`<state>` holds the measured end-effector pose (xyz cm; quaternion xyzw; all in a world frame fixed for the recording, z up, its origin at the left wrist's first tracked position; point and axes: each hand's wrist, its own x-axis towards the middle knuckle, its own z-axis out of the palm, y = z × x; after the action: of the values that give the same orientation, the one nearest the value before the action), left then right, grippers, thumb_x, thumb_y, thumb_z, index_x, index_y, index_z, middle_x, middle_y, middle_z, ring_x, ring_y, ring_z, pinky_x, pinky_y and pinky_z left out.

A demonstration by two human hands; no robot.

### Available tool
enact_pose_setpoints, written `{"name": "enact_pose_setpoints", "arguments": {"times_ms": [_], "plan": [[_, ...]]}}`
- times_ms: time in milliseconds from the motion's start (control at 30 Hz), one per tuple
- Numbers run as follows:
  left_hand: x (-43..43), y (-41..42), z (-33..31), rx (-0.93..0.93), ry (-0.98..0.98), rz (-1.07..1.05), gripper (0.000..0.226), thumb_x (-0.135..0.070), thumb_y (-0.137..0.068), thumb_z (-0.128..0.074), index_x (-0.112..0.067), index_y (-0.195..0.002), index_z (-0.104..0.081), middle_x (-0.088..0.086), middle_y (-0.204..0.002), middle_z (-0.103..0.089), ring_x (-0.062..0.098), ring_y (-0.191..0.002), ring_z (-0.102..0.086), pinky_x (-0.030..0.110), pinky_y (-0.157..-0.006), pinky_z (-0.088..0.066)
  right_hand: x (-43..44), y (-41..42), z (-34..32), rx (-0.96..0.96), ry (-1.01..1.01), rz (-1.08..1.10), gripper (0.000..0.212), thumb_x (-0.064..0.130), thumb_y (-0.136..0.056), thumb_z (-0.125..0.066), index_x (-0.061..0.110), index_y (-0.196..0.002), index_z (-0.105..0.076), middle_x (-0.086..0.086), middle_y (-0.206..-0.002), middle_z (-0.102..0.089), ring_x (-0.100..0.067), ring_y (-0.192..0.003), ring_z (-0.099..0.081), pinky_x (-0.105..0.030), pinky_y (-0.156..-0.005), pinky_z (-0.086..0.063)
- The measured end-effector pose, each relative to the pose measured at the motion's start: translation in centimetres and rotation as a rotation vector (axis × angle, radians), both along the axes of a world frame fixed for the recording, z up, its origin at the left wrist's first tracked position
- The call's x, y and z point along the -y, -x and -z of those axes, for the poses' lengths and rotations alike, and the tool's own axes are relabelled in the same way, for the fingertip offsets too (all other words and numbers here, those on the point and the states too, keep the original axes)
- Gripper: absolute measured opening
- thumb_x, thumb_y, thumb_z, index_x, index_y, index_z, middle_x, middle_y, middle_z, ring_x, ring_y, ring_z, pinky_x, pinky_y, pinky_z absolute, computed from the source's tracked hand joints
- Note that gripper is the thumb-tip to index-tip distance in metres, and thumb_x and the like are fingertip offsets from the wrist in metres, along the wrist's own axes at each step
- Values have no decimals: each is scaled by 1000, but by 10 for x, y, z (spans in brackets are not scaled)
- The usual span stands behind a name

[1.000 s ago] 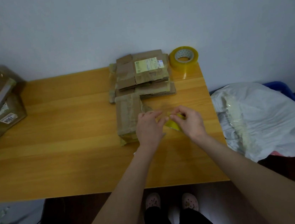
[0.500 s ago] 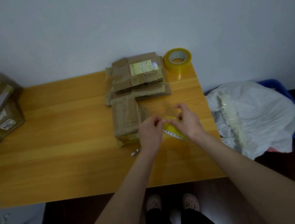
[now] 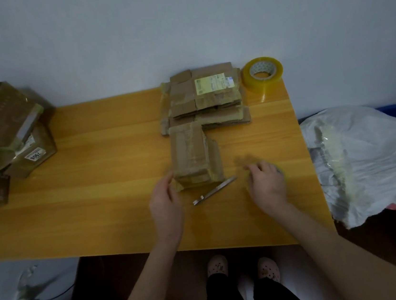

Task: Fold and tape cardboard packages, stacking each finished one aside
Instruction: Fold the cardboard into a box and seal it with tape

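Cardboard package [image 3: 194,155] lies flat on worktop [image 3: 96,187]: brown, creased, glossy-taped over top. L hand [image 3: 165,203] relaxed, wide, at its near-left corner; R hand [image 3: 266,184] blurred, grip can't tell.

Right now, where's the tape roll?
In the head view, the tape roll stands at the far right corner of the table, just right of the flattened cardboard stack.

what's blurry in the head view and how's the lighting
Head view: motion blur smears the fingers of the right hand; the left hand is a little soft; the cardboard package and tape roll look sharper. The lighting in the head view is dim and flat, with only soft shadows.
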<state>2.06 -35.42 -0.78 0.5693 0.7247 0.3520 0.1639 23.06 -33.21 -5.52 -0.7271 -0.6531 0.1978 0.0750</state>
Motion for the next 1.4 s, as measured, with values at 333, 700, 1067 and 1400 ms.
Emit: {"name": "enact_pose_setpoints", "arguments": {"times_ms": [333,700,1067,1400], "plan": [[-31,-7,30,4,344,111,56,-7,-101,-36,0,-150,-11,16,-158,-10,24,-146,-14,24,-114,-16,-4,120,-24,-384,86,-6,61,26,-104,-32,5,-153,-2,-6,-162,-4,-19,-145,-23,-25,-110,-27],[-70,42,35,-268,561,335,65,-32,-99,-47,-13,-151,-13,15,-113,-63,32,-96,-61,38,-72,-49,-51,90,-28,-124,126,-139,65,38,-97,-51,17,-151,-23,-14,-104,-67,-28,-85,-63,-34,-66,-49],[-92,63,48,-353,405,516,42,-36,-87,-64,-2,-109,-56,12,-82,-66,25,-70,-62,41,-64,-53,-58,99,-11,57,82,-170,83,40,-92,-60,12,-151,-10,-14,-103,-66,-31,-88,-64,-37,-71,-48],[-68,20,39,137,426,224,59,-15,-97,-46,-7,-150,-20,11,-145,-40,25,-128,-44,39,-106,-40,-46,108,-7,-124,286,31,26,9,-96,-45,8,-122,-50,-19,-106,-64,-36,-97,-61,-40,-75,-48]]}}
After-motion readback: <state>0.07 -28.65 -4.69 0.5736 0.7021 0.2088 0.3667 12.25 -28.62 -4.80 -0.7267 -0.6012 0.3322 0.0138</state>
